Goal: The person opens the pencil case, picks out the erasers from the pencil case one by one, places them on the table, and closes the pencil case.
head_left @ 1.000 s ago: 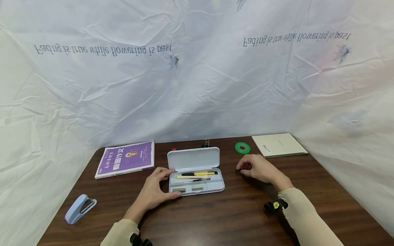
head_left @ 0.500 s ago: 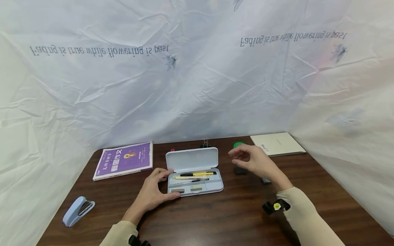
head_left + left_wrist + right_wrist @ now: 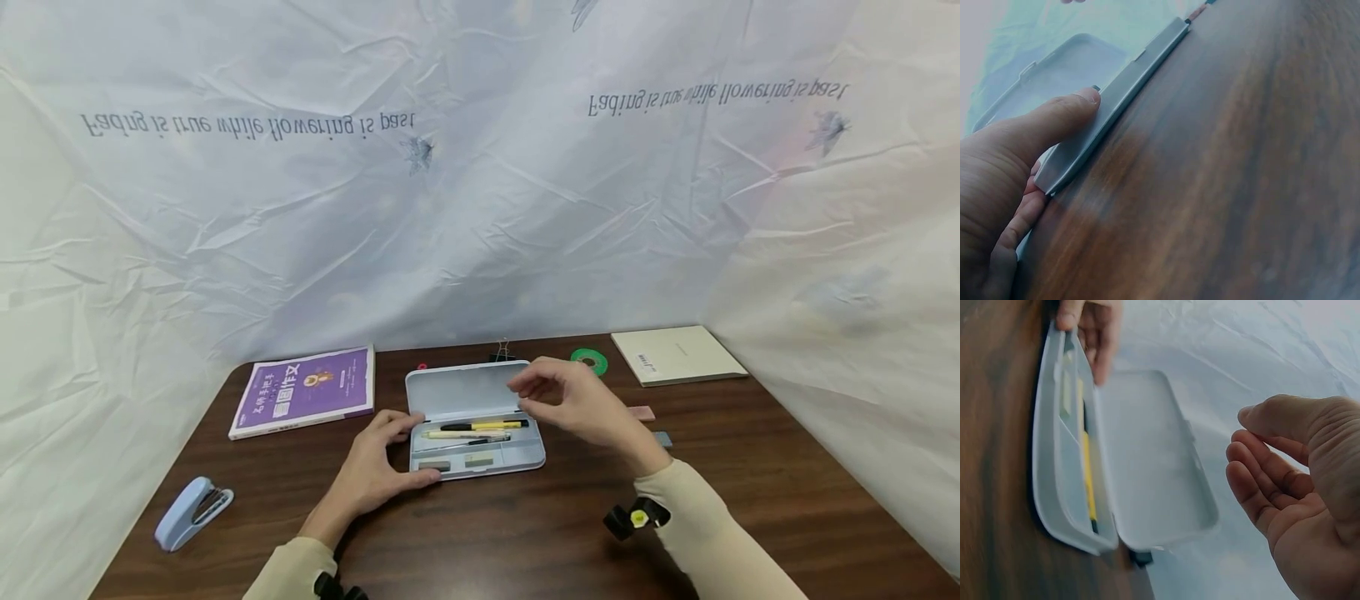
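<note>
One second on, right hand (image 3: 577, 404) hovers, seemingly empty, fingers loose, over pencil case (image 3: 476, 417).

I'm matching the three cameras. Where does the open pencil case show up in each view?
Head view: pencil case at table centre, lid up, between the hands.
Left wrist view: its pale edge runs diagonally at upper left, under the left hand's thumb.
Right wrist view: it fills the left half, lid open towards the right.
Shared landmark: the left hand gripping the case's end, seen in all three.
</note>
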{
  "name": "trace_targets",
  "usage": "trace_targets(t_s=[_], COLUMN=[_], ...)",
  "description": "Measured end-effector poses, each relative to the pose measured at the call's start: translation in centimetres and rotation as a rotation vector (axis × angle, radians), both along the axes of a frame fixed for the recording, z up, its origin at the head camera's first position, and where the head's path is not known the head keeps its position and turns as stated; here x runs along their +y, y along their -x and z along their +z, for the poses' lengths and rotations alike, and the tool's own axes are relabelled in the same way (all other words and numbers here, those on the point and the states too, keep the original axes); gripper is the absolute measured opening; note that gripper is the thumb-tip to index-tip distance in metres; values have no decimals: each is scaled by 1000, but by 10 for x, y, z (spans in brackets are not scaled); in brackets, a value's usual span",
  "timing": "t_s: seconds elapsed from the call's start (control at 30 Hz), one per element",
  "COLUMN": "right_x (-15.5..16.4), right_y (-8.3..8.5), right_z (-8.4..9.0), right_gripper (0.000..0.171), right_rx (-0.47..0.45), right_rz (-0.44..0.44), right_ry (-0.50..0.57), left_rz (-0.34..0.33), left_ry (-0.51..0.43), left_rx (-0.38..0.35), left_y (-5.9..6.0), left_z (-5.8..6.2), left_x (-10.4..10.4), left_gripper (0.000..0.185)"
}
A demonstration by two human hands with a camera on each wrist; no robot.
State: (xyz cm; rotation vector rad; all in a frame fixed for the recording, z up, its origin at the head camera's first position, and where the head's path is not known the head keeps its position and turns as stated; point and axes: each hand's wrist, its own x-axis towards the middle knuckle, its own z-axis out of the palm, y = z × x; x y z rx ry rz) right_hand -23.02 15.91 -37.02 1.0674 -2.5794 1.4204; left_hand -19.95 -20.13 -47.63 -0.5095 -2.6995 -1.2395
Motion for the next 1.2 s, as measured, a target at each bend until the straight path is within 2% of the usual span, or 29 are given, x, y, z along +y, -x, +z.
trace_targets(t_s=[0.2,0.43,0.77,1.03,1.2], right_x=[-26,-46,-56,-59,-62], right_y=[-1,-4,-7,-7,-8], right_z=[-19,-40,-49,-49,-50], right_gripper=[26,25,26,22,18], right_rx=[26,50,78,175,191], right_rz=[83,135,122,155,186], right_ry=[-11,-117,-253,-358,-417], left_rz=[-4,-6,-9,-14,-14], left_ry=[-1,-6,12,12,16], left_rx=[5,8,3,29,33], left_y=[0,1,1,2,2], left_z=[0,0,1,0,-1], left_x=[0,0,0,-1,-1], left_gripper=[90,90,89,88,88])
